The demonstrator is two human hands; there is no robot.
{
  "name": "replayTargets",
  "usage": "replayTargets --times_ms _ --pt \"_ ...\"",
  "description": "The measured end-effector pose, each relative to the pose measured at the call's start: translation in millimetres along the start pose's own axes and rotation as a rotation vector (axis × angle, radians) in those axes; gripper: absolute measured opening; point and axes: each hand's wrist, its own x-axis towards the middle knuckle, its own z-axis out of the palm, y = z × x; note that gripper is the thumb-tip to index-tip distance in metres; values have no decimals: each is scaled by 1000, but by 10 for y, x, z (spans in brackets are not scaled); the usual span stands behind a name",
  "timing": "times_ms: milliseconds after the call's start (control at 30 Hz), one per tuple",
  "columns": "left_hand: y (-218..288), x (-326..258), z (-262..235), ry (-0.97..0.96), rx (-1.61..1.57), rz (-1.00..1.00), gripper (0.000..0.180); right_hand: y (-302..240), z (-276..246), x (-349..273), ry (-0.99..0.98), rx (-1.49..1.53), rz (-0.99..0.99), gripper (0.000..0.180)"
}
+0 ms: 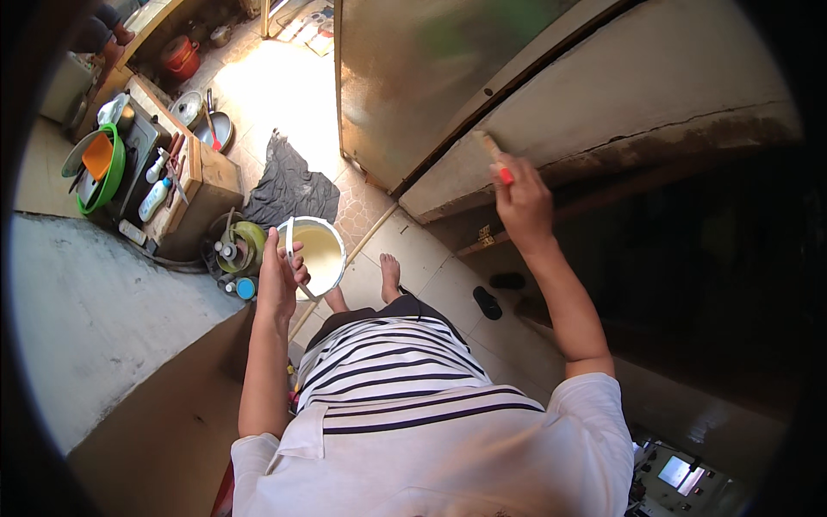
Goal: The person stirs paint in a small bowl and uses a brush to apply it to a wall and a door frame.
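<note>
My left hand [281, 277] is closed on the white handle of a bucket [343, 260], holding it out in front of my left side. Cream-coloured paint [317, 257] lies inside the bucket. To the right, my right hand [526, 205] grips a paintbrush [488, 144] with a red part showing at the fingers. Its bristle end meets the pale wall [629, 86], or comes very close to it, near the door frame. Brown, uncoated patches run along the lower part of this wall.
A door panel [405, 77] stands beside the wall. A dark cloth [293, 185] lies on the tiled floor. To the left, a wooden cabinet [215, 177] bears dishes, bottles and a green basin [108, 185]. A green gas cylinder [251, 245] stands beside the bucket. Black slippers [488, 302] lie right of my feet.
</note>
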Motion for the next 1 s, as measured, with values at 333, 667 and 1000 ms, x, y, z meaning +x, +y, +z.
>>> replayTargets --times_ms 333,667,1000 --pt "-90 88 -24 33 -32 -18 62 -275 -50 -67 -96 29 -72 23" --pt "-51 66 -21 29 -18 -23 65 -117 180 75 -44 -25 14 20" --pt "-94 126 -31 21 -9 -30 64 -498 -653 160 80 44 -88 25"
